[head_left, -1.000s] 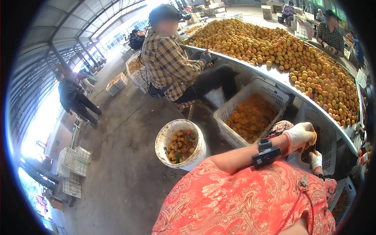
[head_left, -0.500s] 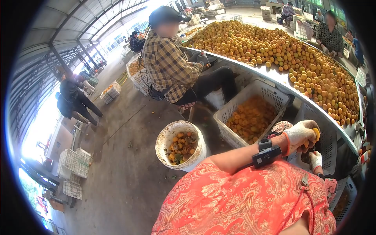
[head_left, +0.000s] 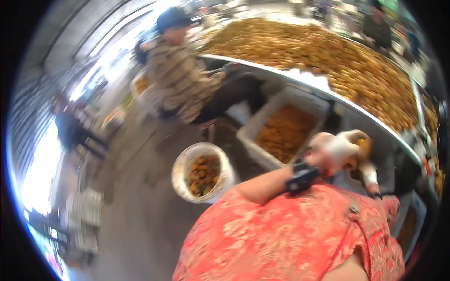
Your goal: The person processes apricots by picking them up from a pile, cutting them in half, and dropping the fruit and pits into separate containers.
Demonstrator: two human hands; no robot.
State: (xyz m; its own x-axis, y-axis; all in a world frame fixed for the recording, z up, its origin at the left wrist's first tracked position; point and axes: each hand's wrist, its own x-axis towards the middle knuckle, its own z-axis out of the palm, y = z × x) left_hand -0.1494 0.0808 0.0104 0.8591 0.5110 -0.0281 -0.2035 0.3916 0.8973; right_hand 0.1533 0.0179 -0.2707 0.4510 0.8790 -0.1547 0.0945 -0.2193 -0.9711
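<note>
Tabletop [head_left: 307,78] is bearing most fruit [head_left: 281,47], a crate [head_left: 254,152] some; the left hand [head_left: 341,146] is clamping fingers on an orange piece [head_left: 363,144], the right hand's [head_left: 369,172] too blurred to tell.

Grey floor [head_left: 131,210], ribbed roof [head_left: 70,35], glaring daylight [head_left: 40,175].

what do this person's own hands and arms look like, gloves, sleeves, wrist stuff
The left hand and right hand both wear whitish gloves. A bulky black device is strapped near the left wrist, with the forearm uncovered; a dark band circles the right wrist. The right sleeve is coral red with a paler pattern. Blur hides finer glove details.
</note>
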